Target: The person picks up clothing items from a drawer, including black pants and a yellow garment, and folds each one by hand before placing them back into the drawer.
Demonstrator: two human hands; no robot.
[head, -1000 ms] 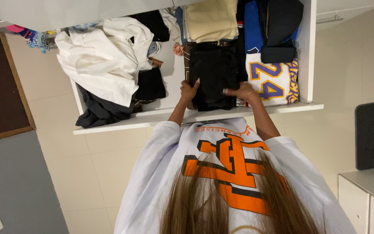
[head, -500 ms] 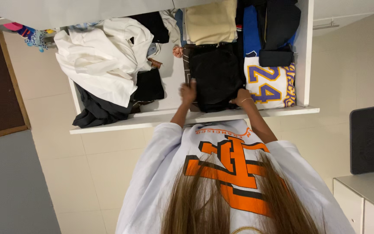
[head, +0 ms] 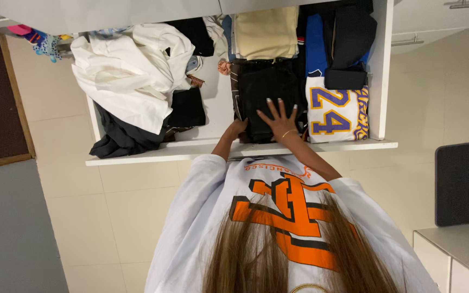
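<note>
Black folded garment (head: 267,89) lies in the drawer (head: 234,149) near its front edge, between cream pile and numbered jersey (head: 335,111). Right hand (head: 279,116) spread flat on it; left hand (head: 238,127) tucked at its edge, grip unclear. Press evenly, keeping folds square.

Right hand (head: 279,118): laid flat, palm down, fingers (head: 271,106) spread and straight, nails pale, thin bracelet at the wrist. Right forearm bare, running back to a white sleeve, elbow bent. Left hand (head: 238,128): mostly hidden, fingers curled under, only knuckles and wrist in sight, grip not discernible. Left forearm bare, shorter in view, angled inward. Both arms reaching forward from the torso, hands near each other but apart.
</note>
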